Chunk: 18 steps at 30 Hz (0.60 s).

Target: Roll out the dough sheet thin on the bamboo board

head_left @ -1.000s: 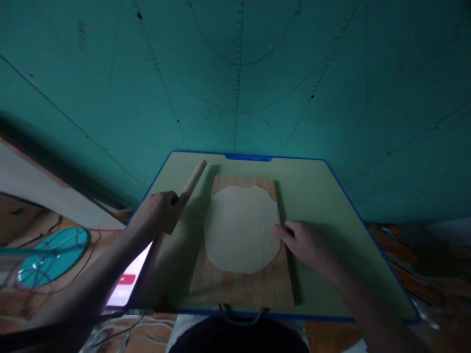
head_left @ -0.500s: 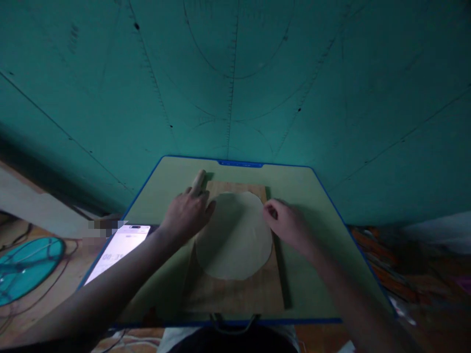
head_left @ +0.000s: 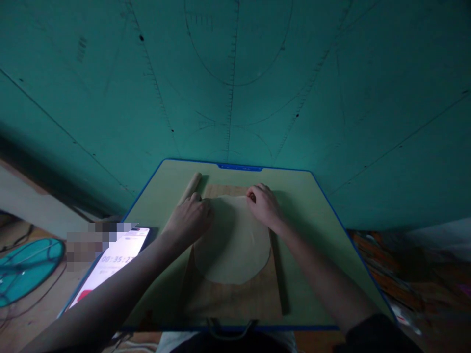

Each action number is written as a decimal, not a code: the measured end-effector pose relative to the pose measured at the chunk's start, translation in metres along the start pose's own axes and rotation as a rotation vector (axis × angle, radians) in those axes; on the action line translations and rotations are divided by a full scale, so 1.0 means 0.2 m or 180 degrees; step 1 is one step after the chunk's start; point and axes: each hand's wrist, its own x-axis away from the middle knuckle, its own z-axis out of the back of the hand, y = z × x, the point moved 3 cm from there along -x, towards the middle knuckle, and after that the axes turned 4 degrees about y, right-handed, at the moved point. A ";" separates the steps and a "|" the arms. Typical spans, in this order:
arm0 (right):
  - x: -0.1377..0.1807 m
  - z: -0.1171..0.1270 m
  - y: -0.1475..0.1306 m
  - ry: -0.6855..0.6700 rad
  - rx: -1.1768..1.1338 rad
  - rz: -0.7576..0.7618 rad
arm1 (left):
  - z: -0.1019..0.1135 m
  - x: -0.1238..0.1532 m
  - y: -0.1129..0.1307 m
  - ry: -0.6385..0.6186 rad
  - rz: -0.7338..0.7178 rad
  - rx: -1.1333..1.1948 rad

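Note:
A thin, round sheet of dough (head_left: 232, 247) lies flat on a wooden board (head_left: 235, 305). My left hand (head_left: 193, 216) is closed at the sheet's upper left edge, its fingers bent down and its thumb tip hidden. At the upper right edge, my right hand (head_left: 264, 206) pinches the dough's rim between thumb and curled fingers. A wooden rolling pin (head_left: 192, 186) rests on the table just left of the board, partly covered by my left hand and no longer held.
The small table (head_left: 316, 274) has a blue rim and stands against a green wall (head_left: 235, 98) with drawn lines. A phone (head_left: 119, 257) showing a timer lies on the left, under my forearm. A teal round object (head_left: 31, 269) and cables are on the floor at left.
My left hand has let go of the rolling pin and come down to the dough's edge. My right hand has moved up and left along the rim.

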 end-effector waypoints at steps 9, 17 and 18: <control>0.00 0.10 -0.03 -0.0081 -0.0921 -0.0342 | -0.02 -0.07 -0.08 -0.0331 0.0498 0.1188; 0.03 0.21 -0.10 0.0299 -0.1664 0.0074 | 0.01 -0.15 -0.12 -0.0583 0.0458 0.1752; 0.03 0.21 -0.09 0.0367 -0.1645 0.0064 | 0.01 -0.14 -0.13 -0.0654 0.0432 0.1787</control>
